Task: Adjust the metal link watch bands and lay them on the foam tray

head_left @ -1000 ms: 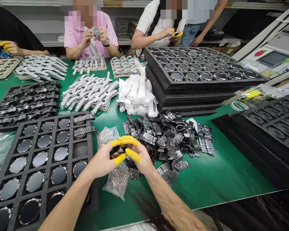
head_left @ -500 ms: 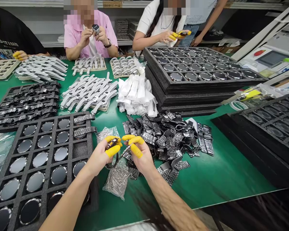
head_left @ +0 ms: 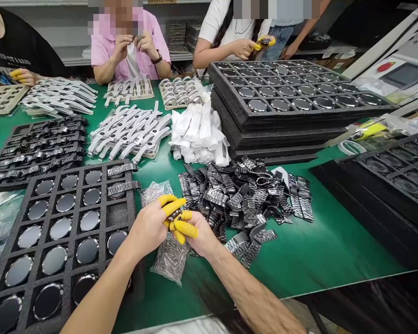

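My left hand (head_left: pixel 156 222) and my right hand (head_left: pixel 191 229), both with yellow finger covers, meet over the table's middle. Between the fingers of my left hand is a dark watch (head_left: pixel 175 214), mostly hidden. My right fingers are pinched against its lower side; whatever they grip there is too covered to make out. Just below the hands lies a clear bag of small metal pins (head_left: pixel 170 260), and a second bag of pins (head_left: pixel 155 191) is behind them. A heap of black metal watch bands (head_left: pixel 237 199) spreads to the right.
On the left, a foam tray (head_left: pixel 104 195) holds round watch faces, two with bands. White straps (head_left: pixel 128 132) and white wrapped pieces (head_left: pixel 198 132) lie farther back. Stacked foam trays (head_left: pixel 230 111) stand back right. Several people are across the green table (head_left: pixel 316 250).
My hands have come together, and the fingers have closed around the watch. The band that hung between them is now hidden. The view has shifted slightly.
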The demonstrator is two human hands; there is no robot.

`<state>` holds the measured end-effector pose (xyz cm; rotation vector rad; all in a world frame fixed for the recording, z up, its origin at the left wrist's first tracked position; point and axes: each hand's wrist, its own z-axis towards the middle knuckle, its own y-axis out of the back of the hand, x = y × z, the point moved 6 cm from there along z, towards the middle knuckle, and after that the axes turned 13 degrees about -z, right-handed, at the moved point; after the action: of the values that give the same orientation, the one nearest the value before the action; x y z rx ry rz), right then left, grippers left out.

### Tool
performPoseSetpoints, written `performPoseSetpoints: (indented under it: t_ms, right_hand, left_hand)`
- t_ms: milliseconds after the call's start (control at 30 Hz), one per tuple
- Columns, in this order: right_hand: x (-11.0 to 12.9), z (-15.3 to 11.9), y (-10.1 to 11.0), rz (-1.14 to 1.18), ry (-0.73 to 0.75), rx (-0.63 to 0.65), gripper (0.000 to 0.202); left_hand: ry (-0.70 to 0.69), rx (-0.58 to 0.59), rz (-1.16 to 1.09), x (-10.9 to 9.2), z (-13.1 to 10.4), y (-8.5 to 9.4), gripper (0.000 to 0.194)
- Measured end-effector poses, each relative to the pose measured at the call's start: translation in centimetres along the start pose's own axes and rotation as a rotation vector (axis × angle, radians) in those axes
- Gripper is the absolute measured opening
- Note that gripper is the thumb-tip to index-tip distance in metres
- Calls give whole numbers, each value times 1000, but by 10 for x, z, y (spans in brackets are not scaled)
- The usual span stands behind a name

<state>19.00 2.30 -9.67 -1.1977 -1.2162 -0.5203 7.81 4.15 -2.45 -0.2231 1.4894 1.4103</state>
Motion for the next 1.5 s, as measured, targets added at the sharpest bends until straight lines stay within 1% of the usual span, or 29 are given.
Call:
performPoseSetpoints:
  t_ms: [133,267,367,500,567,767,867,1000,1067,1100,1133,1233,1267,1300,1333,1400,1433,1467,1500]
  right_hand:
    - [2,0,2,31,-12,-41,41]
    - [2,0,2,57,-19,-70,40]
    - [1,1,2,117,-8,-103,39]
    - [1,-1,5,181,7,-219,39]
    - [2,-2,4,188,1,-245,40]
    - [11,-3,0,166,29,-228,36]
    - [11,-4,-2,147,36,-208,34]
    - [9,-5,-1,151,43,-198,34]
    - [8,-5,1,163,47,-196,36]
    - [8,-5,2,170,48,-197,37]
    - [7,-4,4,178,47,-200,38]
    - [6,-2,11,179,54,-241,40]
    - [7,-1,14,158,73,-252,40]
    - [9,-1,15,119,104,-250,43]
    - [11,0,16,62,143,-235,48]
    - [14,1,13,-101,200,-182,63]
    - [14,1,11,-189,207,-159,68]
    - [14,1,9,-264,206,-147,71]
    - [14,1,8,-321,196,-140,69]
  left_hand:
    - [-1,18,7,-1,1,0,78]
    - [33,8,15,3,-1,-2,75]
    - [51,8,17,5,-1,-4,71]
    - [-31,23,-65,-3,-2,-1,58]
    - [-68,43,-120,-9,-2,0,52]
    - [-61,27,-190,-14,1,0,33]
    - [-63,25,-264,-14,1,-1,31]
    - [-37,28,-373,-11,-1,-2,34]
    - [5,19,-483,-7,-1,-2,38]
    - [43,7,-583,-3,-1,-1,41]
    - [103,-4,-709,2,-1,-1,43]
    - [373,-8,-1089,17,-2,-5,41]
    - [441,-4,-1167,20,-3,-6,43]
    - [476,-7,-1213,21,-3,-6,49]
    - [476,-29,-1229,22,-3,-4,59]
    - [413,-130,-1167,25,-3,3,72]
    - [374,-177,-1085,26,-4,6,75]
    - [334,-204,-969,27,-4,9,73]
    - [289,-204,-829,27,-4,11,66]
